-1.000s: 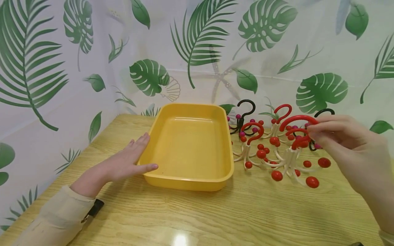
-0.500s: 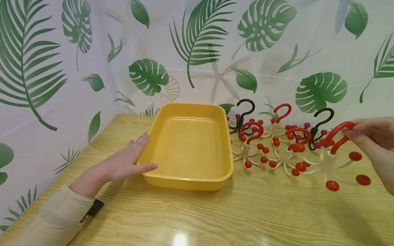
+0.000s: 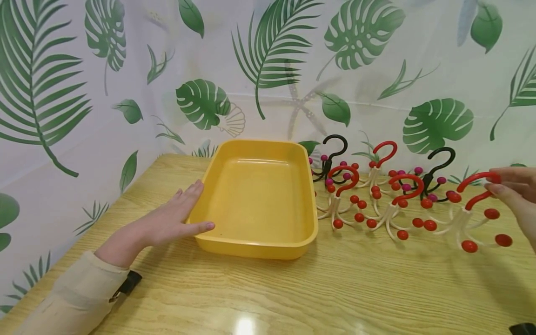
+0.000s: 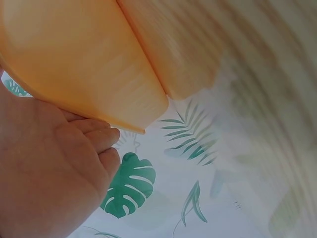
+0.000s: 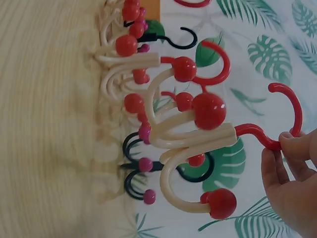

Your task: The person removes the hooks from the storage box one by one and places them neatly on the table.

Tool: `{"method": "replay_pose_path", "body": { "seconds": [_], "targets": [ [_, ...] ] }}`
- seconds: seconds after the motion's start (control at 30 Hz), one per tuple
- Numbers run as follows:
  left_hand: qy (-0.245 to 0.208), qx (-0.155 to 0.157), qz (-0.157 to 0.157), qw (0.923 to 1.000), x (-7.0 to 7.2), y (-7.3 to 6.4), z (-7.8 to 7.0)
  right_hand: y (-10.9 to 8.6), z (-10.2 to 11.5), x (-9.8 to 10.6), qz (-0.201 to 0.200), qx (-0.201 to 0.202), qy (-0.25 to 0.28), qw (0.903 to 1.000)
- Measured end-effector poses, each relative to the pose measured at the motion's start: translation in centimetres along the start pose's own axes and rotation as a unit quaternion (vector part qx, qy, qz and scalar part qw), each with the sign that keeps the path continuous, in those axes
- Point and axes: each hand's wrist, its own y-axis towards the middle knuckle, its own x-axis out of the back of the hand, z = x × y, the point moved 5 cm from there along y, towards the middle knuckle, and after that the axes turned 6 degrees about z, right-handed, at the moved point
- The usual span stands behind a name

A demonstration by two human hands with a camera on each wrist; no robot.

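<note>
My right hand (image 3: 518, 190) pinches the red hook of a rotating hook hanger (image 3: 464, 217) with cream arms and red ball tips. In the right wrist view, thumb and fingers of the right hand (image 5: 292, 181) grip the hook's curve, and the hanger (image 5: 198, 139) spreads its arms sideways. Whether its balls touch the table cannot be told. My left hand (image 3: 169, 218) rests with straight fingers along the left rim of a yellow tray (image 3: 251, 243). The left wrist view has that hand (image 4: 54, 168) against the outside of the tray (image 4: 89, 64).
Right of the tray stand several similar hangers: red-hooked cream ones at the front left (image 3: 336, 202), front middle (image 3: 390, 211) and back (image 3: 374, 176). Black hangers with magenta balls stand at the back left (image 3: 328, 167) and back right (image 3: 427, 179). A leaf-print cloth (image 3: 268, 56) hangs behind the wooden table (image 3: 293, 298).
My right hand has carried the hanger to the right, away from the other hangers, and slightly down. The left hand and the tray have stayed in place.
</note>
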Motion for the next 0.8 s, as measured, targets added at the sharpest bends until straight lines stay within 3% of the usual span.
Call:
{"method": "replay_pose_path", "body": {
  "seconds": [0.37, 0.57, 0.8],
  "targets": [
    [0.0, -0.005, 0.003, 1.0, -0.1, 0.3, 0.1, 0.4, -4.4, 0.3, 0.039, -0.075, -0.007, 0.9964],
    [0.001, -0.004, 0.006, 1.0, -0.1, 0.2, 0.2, 0.3, -5.3, -0.2, 0.068, -0.081, 0.002, 0.9944],
    [0.002, -0.003, 0.008, 1.0, 0.0, 0.1, 0.2, 0.0, -5.7, -0.7, 0.1, -0.134, -0.059, 0.9842]
  ]
}}
